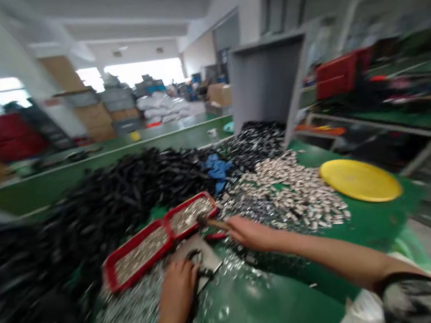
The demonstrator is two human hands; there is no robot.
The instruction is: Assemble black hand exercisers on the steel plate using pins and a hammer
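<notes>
My right hand (pixel 251 233) reaches in from the right and grips a wooden-handled tool (pixel 211 223), probably a small hammer, whose dark head sits over a red tray (pixel 189 199) of small silver parts. A matching red tray (pixel 113 273) lies against it on the left. My left hand (pixel 176 288) closes on a black looped part (pixel 194 257) above a pale flat plate (pixel 208 255). Loose silver pieces (pixel 117 322) spread beneath that hand. Heaps of black parts (pixel 124 194) rise behind the trays, and stubby pale metal pieces (pixel 291 194) lie to the right.
Everything lies on a green work table (pixel 283 311). Blue gloves (pixel 216 169) rest on the black heap. A yellow round lid (pixel 361 180) sits at the right, and a grey chute (pixel 268 80) stands behind. Beyond are red crates (pixel 337 75), white sacks (pixel 164 107) and cardboard boxes (pixel 92 116).
</notes>
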